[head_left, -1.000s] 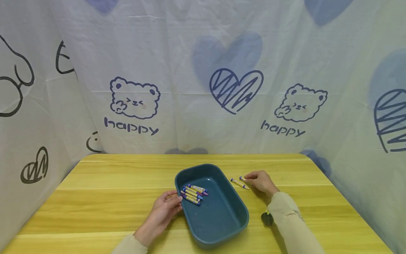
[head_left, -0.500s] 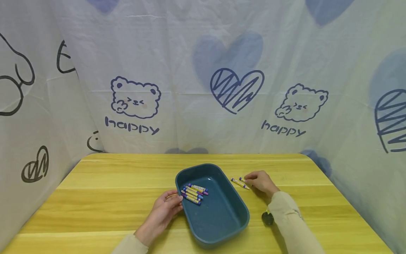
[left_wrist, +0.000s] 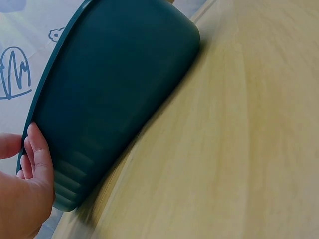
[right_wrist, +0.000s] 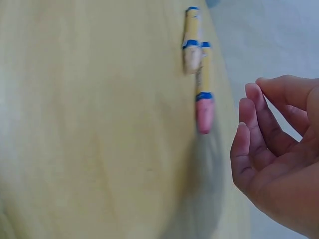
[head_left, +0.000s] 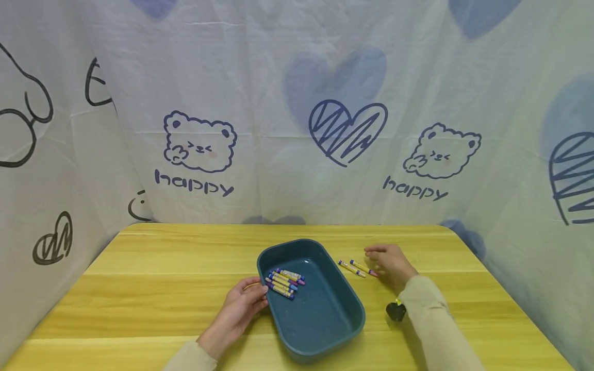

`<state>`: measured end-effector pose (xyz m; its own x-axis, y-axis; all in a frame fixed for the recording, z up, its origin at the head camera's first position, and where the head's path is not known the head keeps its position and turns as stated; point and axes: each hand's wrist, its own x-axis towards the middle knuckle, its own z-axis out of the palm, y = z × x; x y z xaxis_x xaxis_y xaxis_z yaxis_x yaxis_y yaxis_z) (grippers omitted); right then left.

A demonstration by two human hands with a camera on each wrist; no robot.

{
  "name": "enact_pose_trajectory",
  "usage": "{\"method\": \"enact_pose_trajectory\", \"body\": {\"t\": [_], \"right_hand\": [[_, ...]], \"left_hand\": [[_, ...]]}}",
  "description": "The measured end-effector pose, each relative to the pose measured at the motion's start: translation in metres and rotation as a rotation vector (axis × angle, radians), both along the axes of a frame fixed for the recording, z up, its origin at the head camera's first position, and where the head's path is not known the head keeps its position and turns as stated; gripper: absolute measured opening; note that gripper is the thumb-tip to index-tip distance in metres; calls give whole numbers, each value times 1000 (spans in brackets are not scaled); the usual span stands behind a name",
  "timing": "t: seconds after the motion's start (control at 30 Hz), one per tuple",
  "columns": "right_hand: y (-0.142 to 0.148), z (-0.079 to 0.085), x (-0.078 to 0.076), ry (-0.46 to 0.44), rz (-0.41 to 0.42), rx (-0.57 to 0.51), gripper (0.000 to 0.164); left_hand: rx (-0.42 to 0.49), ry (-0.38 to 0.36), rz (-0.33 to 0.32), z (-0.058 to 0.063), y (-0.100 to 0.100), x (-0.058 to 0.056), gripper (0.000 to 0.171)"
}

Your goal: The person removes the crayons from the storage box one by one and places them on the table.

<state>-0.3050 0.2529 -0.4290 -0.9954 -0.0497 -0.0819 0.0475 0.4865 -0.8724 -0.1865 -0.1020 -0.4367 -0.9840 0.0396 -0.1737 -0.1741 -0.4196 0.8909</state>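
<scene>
My left hand (head_left: pixel 241 304) holds the left rim of a dark teal plastic bin (head_left: pixel 325 314), thumb on the rim and fingers against the outer wall, as the left wrist view shows. Several crayons (head_left: pixel 281 284) in yellow wrappers lie in the bin near that hand. On the table right of the bin, two crayons lie side by side: a pale-tipped crayon (head_left: pixel 351 268) and a pink-tipped crayon (right_wrist: pixel 205 112). My right hand (head_left: pixel 392 263) hovers just beyond the pink-tipped one, fingers loosely bent and holding nothing.
The wood-grain table (head_left: pixel 162 288) carries the bin. White curtains (head_left: pixel 269 67) printed with hearts and bears hang behind and on both sides. A dark heart-shaped object (head_left: pixel 396 311) hangs by the right sleeve (head_left: pixel 431 314).
My right hand has let go of the pink-tipped crayon beside the pale-tipped one and moved slightly right and up. My left hand stays on the bin.
</scene>
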Motion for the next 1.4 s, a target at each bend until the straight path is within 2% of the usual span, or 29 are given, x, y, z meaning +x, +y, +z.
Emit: {"method": "enact_pose_trajectory", "body": {"t": [0.1,0.27,0.43,0.6,0.73,0.77,0.87,1.13,1.4], "right_hand": [[0,7,0,20,16,32,31],[-6,20,1,22,14,-16,34],[-16,30,1,48,11,-7,33],[-30,42,6,60,53,-26,32],[-43,54,11,68,89,-39,33],[-46,57,12,73,97,-43,32],[-56,66,17,88,127,-48,31],[-86,79,25,107,178,-45,29],[-116,70,23,116,191,-80,25]], "left_hand": [[3,3,2,0,0,0,34],[9,9,2,0,1,0,34],[4,4,0,0,0,0,34],[9,8,1,0,0,1,34],[51,90,-40,-6,-3,1,42],[78,131,-65,-9,-5,1,41],[90,165,-85,-12,-6,0,44],[9,11,14,-1,1,1,34],[6,7,1,-2,1,-1,34]]}}
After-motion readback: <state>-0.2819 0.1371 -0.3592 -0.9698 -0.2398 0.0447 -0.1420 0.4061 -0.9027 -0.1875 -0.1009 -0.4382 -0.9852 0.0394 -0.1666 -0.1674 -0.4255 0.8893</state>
